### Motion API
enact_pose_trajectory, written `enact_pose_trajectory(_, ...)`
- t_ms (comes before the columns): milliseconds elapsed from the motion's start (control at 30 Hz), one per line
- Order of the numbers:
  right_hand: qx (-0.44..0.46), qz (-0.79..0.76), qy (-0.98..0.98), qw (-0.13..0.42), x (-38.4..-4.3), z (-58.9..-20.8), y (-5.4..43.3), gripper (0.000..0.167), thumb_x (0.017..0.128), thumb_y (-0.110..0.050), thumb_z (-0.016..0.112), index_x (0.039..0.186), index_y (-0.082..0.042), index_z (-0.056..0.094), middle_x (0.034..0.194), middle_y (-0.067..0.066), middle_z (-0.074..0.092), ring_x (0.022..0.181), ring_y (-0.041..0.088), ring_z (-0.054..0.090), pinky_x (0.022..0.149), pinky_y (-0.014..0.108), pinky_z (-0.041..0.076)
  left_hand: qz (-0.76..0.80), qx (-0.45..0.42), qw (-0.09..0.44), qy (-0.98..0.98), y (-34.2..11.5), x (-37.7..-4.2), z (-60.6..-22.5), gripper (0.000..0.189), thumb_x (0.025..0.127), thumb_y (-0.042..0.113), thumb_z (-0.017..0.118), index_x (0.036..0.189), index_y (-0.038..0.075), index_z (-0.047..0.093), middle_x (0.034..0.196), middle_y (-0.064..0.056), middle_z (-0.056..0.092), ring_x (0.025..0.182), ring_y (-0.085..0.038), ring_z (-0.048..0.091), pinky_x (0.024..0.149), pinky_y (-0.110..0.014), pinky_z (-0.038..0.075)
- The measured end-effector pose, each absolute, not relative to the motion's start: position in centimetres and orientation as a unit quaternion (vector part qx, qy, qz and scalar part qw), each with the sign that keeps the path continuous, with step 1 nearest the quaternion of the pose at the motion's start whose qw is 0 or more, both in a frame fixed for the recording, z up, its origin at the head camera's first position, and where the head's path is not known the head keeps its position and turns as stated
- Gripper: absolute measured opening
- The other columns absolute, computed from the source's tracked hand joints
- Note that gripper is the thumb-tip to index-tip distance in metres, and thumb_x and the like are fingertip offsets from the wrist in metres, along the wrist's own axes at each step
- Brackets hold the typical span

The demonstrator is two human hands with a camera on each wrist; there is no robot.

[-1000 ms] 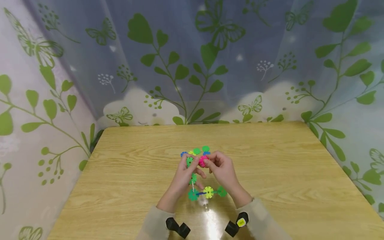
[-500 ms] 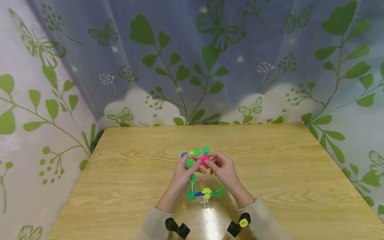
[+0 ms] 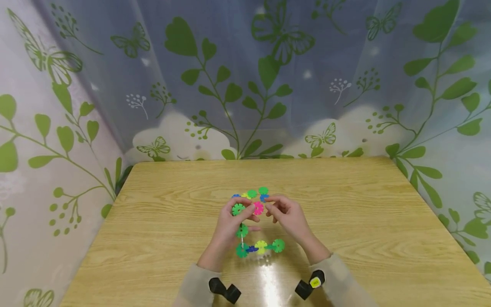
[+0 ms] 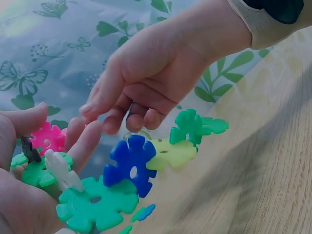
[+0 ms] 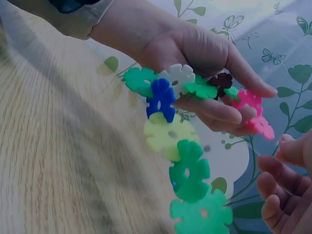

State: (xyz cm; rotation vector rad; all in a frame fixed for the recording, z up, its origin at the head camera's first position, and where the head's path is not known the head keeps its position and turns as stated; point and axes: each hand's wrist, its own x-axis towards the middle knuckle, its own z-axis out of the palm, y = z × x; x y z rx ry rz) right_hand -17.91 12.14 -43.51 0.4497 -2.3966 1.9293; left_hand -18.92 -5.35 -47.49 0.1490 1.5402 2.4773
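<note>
Currently, your left hand [image 3: 230, 217] grips the chain of flower-shaped pieces [image 3: 261, 247] over the table [image 3: 345, 204], its pink end [image 3: 258, 208] at the far side, the rest trailing nearer, then right. Your right hand [image 3: 289, 213], loosely bent and holding nothing, hovers just right of that end.

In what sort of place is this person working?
Perhaps a small play or craft corner: a wooden table, butterfly-patterned drapes behind it, and linked flower-shaped pieces in the left hand.
</note>
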Motion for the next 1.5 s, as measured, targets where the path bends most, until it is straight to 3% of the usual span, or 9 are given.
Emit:
enact_pose_trajectory(333,0.104,0.609,-0.786,0.011,-19.3,-44.9,13.2,0.018,0.092,-0.002,0.056,0.107,0.005,0.062,0.079,0.026,0.061,0.062,0.032,0.056,0.050,0.020,0.049,0.858,0.054,0.110,0.499,-5.8,-19.0,-47.4,0.028,0.087,0.022,0.067,0.104,0.004,0.054,0.095,-0.010,0.058,0.071,-0.020,0.064,0.067,-0.051,0.056)
enact_pose_trajectory(533,0.085,0.604,-0.792,0.017,-21.7,-48.1,14.3,0.020,0.090,-0.002,0.059,0.106,0.009,0.061,0.077,0.024,0.062,0.054,0.029,0.053,0.048,0.031,0.052,0.874,0.024,0.106,0.474,-5.9,-19.1,-47.3,0.026,0.087,0.023,0.068,0.101,0.005,0.055,0.089,-0.009,0.060,0.068,-0.021,0.064,0.065,-0.049,0.057)
enact_pose_trajectory(733,0.075,0.573,-0.816,0.025,-23.5,-50.4,14.8,0.019,0.090,-0.007,0.061,0.106,0.004,0.063,0.076,0.016,0.063,0.055,0.034,0.054,0.043,0.023,0.045,0.870,0.037,0.112,0.478,-6.1,-19.0,-47.3,0.026,0.087,0.021,0.067,0.103,0.003,0.055,0.092,-0.008,0.058,0.066,-0.020,0.064,0.060,-0.044,0.059)
enact_pose_trajectory(967,0.078,0.504,-0.859,0.036,-24.9,-51.0,14.5,0.020,0.089,-0.012,0.063,0.107,-0.002,0.064,0.084,0.009,0.063,0.074,0.020,0.055,0.060,0.028,0.048,0.872,0.038,0.115,0.475,-6.2,-18.9,-47.3,0.025,0.089,0.020,0.066,0.104,0.002,0.056,0.090,-0.009,0.061,0.071,-0.023,0.067,0.063,-0.045,0.058)
enact_pose_trajectory(1267,0.070,0.455,-0.888,0.002,-27.2,-51.4,13.8,0.027,0.091,-0.014,0.062,0.115,-0.003,0.060,0.097,0.010,0.062,0.086,0.024,0.059,0.062,0.031,0.053,0.872,0.044,0.106,0.476,-6.3,-19.0,-47.4,0.028,0.087,0.022,0.067,0.105,0.003,0.058,0.094,-0.010,0.063,0.077,-0.023,0.066,0.064,-0.046,0.058)
enact_pose_trajectory(1400,0.086,0.438,-0.895,-0.005,-28.4,-51.5,13.7,0.035,0.091,-0.013,0.061,0.123,-0.002,0.056,0.115,0.014,0.057,0.100,0.029,0.058,0.078,0.039,0.054,0.866,0.085,0.093,0.483,-6.6,-19.5,-48.6,0.024,0.091,0.021,0.063,0.107,0.004,0.058,0.096,-0.011,0.063,0.079,-0.025,0.067,0.065,-0.048,0.058)
enact_pose_trajectory(1500,0.111,0.404,-0.908,-0.008,-29.2,-51.7,13.5,0.038,0.090,-0.013,0.062,0.126,-0.002,0.054,0.122,0.017,0.054,0.108,0.031,0.054,0.090,0.045,0.049,0.861,0.100,0.086,0.491,-6.8,-19.7,-49.3,0.022,0.093,0.020,0.059,0.108,0.004,0.058,0.098,-0.011,0.063,0.081,-0.026,0.067,0.065,-0.050,0.057)
